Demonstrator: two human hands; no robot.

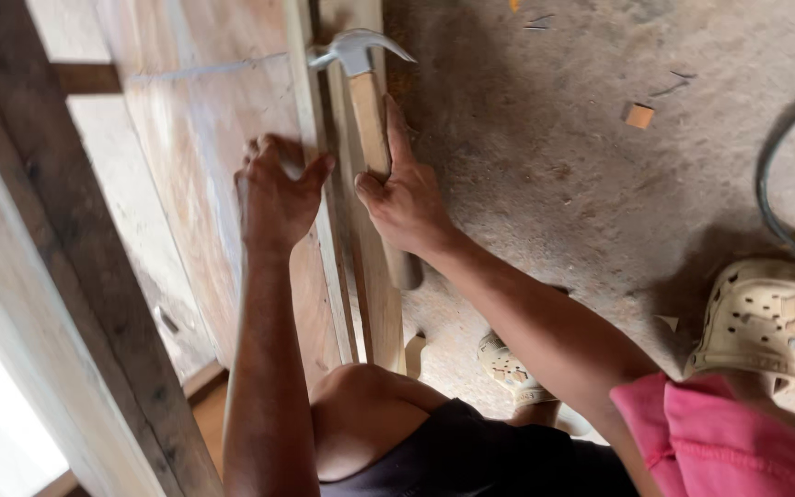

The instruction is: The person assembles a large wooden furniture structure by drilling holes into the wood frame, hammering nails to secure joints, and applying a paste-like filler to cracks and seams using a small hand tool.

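My right hand (407, 198) grips the wooden handle of a claw hammer (365, 92), whose steel head points up near the top of the view. My left hand (273, 193) has its fingers curled and rests against a plywood panel (195, 156), right by a narrow pale wooden strip (310, 110) that runs along the panel's edge. Whether the fingers pinch anything small is hidden. The hammer lies alongside that strip, over a second upright board (379, 294).
A dark wooden frame post (66, 239) stands at the left. The concrete floor (581, 166) carries a small wood offcut (639, 115), chips and a black cable (770, 184). My knee (361, 405) and feet in pale perforated sandals (761, 313) are below.
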